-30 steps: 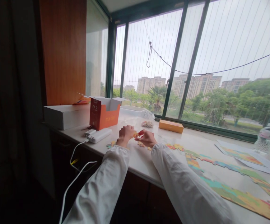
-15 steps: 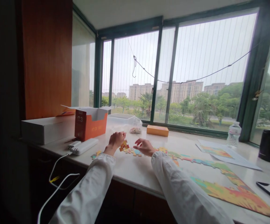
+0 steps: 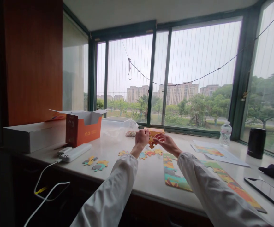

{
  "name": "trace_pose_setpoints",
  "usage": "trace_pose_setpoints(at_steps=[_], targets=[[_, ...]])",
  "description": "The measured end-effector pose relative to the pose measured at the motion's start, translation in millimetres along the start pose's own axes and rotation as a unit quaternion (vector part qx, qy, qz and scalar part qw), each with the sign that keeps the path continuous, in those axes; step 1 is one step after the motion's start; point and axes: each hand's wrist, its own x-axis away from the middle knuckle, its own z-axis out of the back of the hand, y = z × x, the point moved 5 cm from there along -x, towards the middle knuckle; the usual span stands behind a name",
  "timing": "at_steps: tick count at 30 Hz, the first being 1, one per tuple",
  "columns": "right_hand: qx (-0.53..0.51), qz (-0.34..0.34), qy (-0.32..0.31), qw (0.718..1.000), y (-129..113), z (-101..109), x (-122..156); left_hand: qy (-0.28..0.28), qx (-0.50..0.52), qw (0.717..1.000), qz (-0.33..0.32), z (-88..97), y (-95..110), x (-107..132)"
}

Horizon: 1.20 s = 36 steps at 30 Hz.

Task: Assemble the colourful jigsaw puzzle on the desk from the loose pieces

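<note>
**Desk:** What do you have in the head view?

**Operator:** I see both hands raised just above the surface (image 3: 137,173), out toward the window. The left hand (image 3: 142,137) is curled, its fingers closed on one side of a puzzle piece (image 3: 151,141), which is orange with some red. The right hand (image 3: 167,143) meets it from the other side, fingers pinched on its edge. The piece is in the air between the two hands, off the surface.

**Desk:** And under them?

**Operator:** I note a short row of loose pieces (image 3: 150,153) just below the hands. A pair of pieces (image 3: 95,163) lies well apart to the left. An assembled strip (image 3: 173,178) runs toward me between the two sleeves. A longer strip (image 3: 231,184) lies to the right of the right sleeve.

**Desk:** Behind the hands?

**Operator:**
- A flat orange box (image 3: 160,130) sits directly behind them, partly hidden.
- A clear bag (image 3: 118,126) is to its left.
- Left of that is an open orange carton (image 3: 83,130), then a white box (image 3: 30,136) at the far left.
- A power bank (image 3: 76,152) lies in front of the carton, with its white cable (image 3: 44,192) hanging over the edge.

**Desk:** Right side?

**Operator:**
- Printed sheets (image 3: 210,151) lie flat.
- A water bottle (image 3: 225,133) stands by the window frame.
- A black cylinder (image 3: 256,143) stands beyond it.
- A dark screen (image 3: 267,192) lies near the front edge.

I can't make out the print on the held piece.
</note>
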Motion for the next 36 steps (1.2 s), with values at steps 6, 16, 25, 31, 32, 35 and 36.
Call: trace_pose_setpoints(at_steps=[6,16,25,31,32,35,36], targets=[[-0.053,-0.082,-0.085,0.992,58,67,34,-0.099,0.08,0.987,-0.094,-71.6,47,13],[0.045,-0.18,-0.188,0.965,117,94,63,-0.367,0.046,0.893,-0.257,-125.0,33,51],[0.189,-0.162,-0.178,0.952,116,92,65,-0.341,-0.023,0.921,-0.188,-128.4,22,54],[0.221,-0.14,-0.152,0.953,110,94,65,-0.349,-0.01,0.926,-0.143,-134.0,24,60],[0.224,-0.14,-0.148,0.953,109,94,65,-0.354,-0.003,0.924,-0.144,-134.2,25,60],[0.229,-0.144,-0.138,0.953,109,94,65,-0.369,0.008,0.915,-0.162,-133.4,26,60],[0.236,-0.145,-0.133,0.952,109,94,65,-0.373,0.006,0.912,-0.17,-133.1,27,61]])
